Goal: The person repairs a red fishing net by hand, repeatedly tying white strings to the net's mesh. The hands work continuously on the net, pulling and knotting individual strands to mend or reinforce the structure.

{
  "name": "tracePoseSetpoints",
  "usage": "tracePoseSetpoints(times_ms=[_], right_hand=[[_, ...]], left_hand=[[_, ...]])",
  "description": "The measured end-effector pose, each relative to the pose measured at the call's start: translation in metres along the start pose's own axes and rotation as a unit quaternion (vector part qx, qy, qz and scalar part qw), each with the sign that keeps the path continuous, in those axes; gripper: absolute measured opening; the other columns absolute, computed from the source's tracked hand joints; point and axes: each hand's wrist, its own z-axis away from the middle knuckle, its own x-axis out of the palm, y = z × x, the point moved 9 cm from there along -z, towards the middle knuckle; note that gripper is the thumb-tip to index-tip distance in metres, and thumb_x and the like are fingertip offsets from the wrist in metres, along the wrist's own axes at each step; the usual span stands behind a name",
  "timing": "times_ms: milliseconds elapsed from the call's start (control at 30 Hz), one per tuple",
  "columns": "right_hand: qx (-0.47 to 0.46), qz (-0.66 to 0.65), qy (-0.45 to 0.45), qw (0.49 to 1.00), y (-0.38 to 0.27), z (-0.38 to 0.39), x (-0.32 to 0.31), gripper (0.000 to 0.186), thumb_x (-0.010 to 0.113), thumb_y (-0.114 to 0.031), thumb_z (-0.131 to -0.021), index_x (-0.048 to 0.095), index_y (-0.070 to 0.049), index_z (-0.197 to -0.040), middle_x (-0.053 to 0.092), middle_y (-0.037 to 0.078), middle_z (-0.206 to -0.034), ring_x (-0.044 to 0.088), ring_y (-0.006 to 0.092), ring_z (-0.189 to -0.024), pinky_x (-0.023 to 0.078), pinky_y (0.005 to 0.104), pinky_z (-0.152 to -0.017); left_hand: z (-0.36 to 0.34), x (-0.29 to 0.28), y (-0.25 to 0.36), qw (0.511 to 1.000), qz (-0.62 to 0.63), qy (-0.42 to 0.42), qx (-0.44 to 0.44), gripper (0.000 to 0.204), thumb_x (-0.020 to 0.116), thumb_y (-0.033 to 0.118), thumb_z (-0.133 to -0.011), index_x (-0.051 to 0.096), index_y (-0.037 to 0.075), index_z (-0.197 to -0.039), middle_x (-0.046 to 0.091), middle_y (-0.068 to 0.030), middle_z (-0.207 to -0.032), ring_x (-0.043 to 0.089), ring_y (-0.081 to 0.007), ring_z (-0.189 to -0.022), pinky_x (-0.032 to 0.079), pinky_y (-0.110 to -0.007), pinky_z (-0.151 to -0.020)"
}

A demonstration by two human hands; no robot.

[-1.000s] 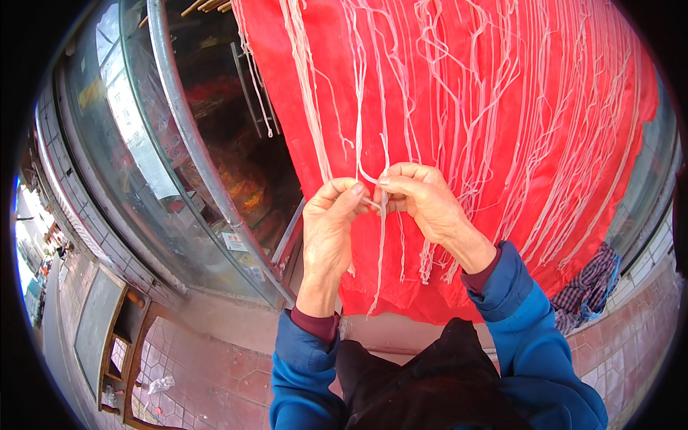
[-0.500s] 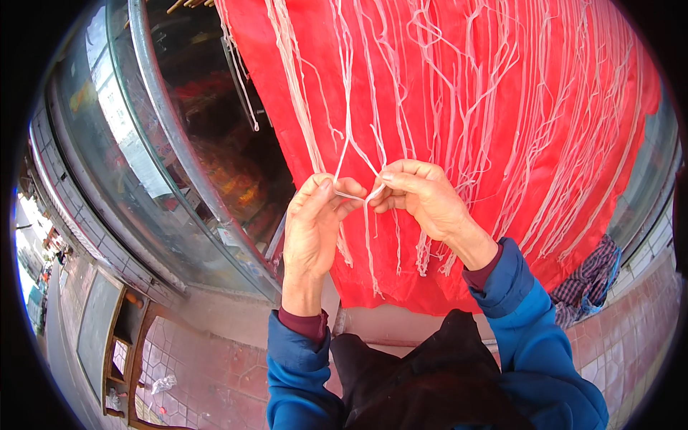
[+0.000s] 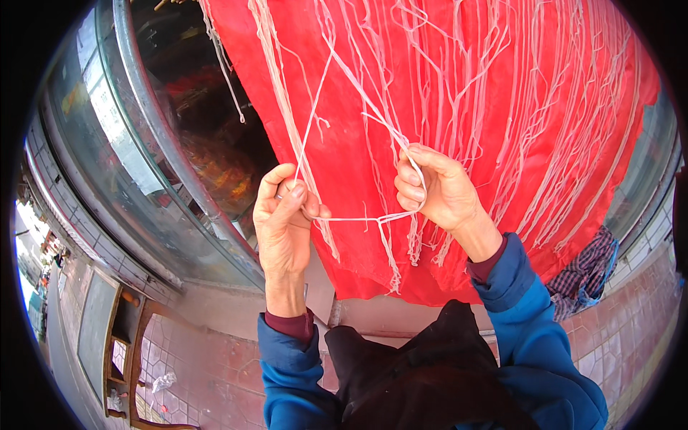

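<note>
My left hand (image 3: pixel 283 233) grips a thin white string with its fingers bent, left of centre. My right hand (image 3: pixel 444 197) is closed on the same string, slightly higher and to the right. Between them the string (image 3: pixel 346 219) is stretched into a roughly triangular loop, with a junction near my right hand where a loose tail hangs down. The upper lengths run up from each hand toward the top of the view. Behind lies red cloth (image 3: pixel 351 261), hung with many long white strands (image 3: pixel 545 143), some tangled.
A glass panel (image 3: pixel 107 179) and metal frame (image 3: pixel 147 100) border a dark interior (image 3: pixel 204 154) on the left. Lower left stands a wooden cabinet (image 3: pixel 118 330) with a crumpled plastic bag (image 3: pixel 163 381) beside it. Checked fabric (image 3: pixel 577 287) lies at right. Reddish paving (image 3: pixel 222 365) is below.
My hands have moved apart, the left leftward and the right slightly upward, widening the small string crossing into a broad loop. The red cloth appears shifted up and left in view.
</note>
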Motion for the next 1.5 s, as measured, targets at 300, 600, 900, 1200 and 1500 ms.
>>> tracePoseSetpoints(times_ms=[300,600,900,1200,1500], right_hand=[[0.012,0.180,0.070,0.981,-0.031,0.005,-0.015,0.013,0.061,-0.015,-0.089,0.063,-0.002,-0.088,0.053,0.001,-0.062,0.041,0.0056,-0.045,0.031,0.0198,-0.040],[0.029,0.211,-0.013,0.977,0.029,0.005,-0.003,0.009,0.069,-0.008,-0.081,0.066,0.000,-0.081,0.063,0.005,-0.072,0.060,0.0117,-0.069,0.048,0.0251,-0.068],[0.025,0.190,0.040,0.981,0.085,0.014,-0.038,0.006,0.067,-0.006,-0.081,0.067,-0.001,-0.083,0.066,0.005,-0.077,0.061,0.0112,-0.074,0.047,0.0254,-0.072],[0.038,0.139,0.100,0.984,0.115,0.038,-0.074,0.010,0.061,-0.009,-0.086,0.065,-0.001,-0.083,0.064,0.007,-0.075,0.061,0.0155,-0.074,0.047,0.0296,-0.073],[-0.042,-0.007,0.111,0.993,0.091,0.058,-0.081,0.016,0.055,-0.011,-0.090,0.062,-0.001,-0.079,0.063,0.011,-0.073,0.062,0.0248,-0.081,0.049,0.0380,-0.082]], left_hand=[[-0.006,-0.026,0.047,0.990,-0.100,0.094,0.031,0.021,0.062,0.000,-0.085,0.059,0.002,-0.105,0.053,0.0010,-0.070,0.044,-0.0066,-0.054,0.033,-0.021,-0.047],[0.021,-0.005,-0.016,0.963,-0.252,0.031,-0.090,0.012,0.069,-0.003,-0.077,0.067,0.001,-0.089,0.066,-0.0011,-0.080,0.056,-0.0049,-0.071,0.042,-0.019,-0.068],[0.063,-0.018,-0.070,0.975,-0.174,0.078,-0.117,0.007,0.068,-0.002,-0.077,0.064,0.002,-0.081,0.064,-0.0051,-0.086,0.062,-0.0151,-0.076,0.046,-0.028,-0.076],[0.100,-0.044,-0.094,0.976,-0.147,0.121,-0.108,0.005,0.065,0.000,-0.080,0.062,0.003,-0.083,0.064,-0.0080,-0.089,0.060,-0.0172,-0.089,0.044,-0.032,-0.086],[0.100,-0.041,-0.074,0.994,-0.032,0.097,-0.042,0.006,0.057,0.010,-0.090,0.054,0.005,-0.088,0.059,-0.0097,-0.072,0.061,-0.0249,-0.075,0.048,-0.046,-0.086]])
